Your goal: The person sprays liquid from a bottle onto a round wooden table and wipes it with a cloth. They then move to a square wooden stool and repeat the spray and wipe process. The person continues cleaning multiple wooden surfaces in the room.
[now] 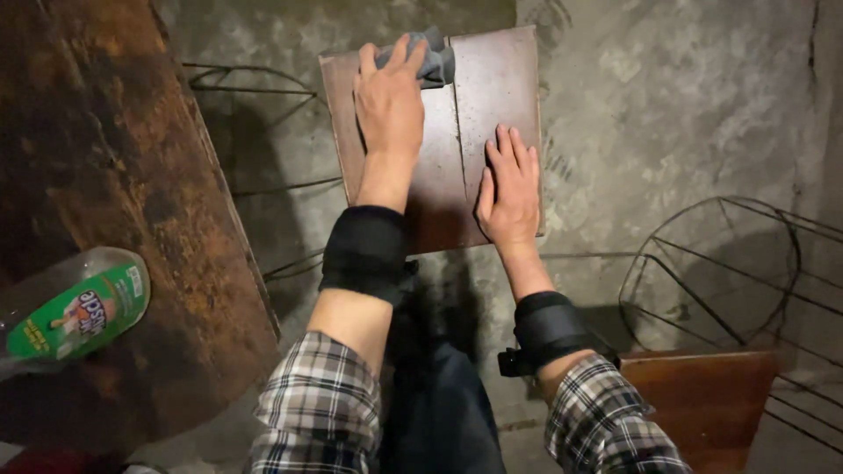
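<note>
A grey cloth (pixel 426 58) is pressed under the left hand (pixel 389 104) at the far edge of a brown square board (pixel 492 83). The right hand (pixel 511 189) is laid flat on the board's near right part. A plastic bottle (pixel 66 312) is seen on the rusty tabletop (pixel 114 158) at left.

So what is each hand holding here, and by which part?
Left hand presses a grey cloth under its fingertips onto the brown board. Right hand lies flat on the board, gripping nothing.
</note>
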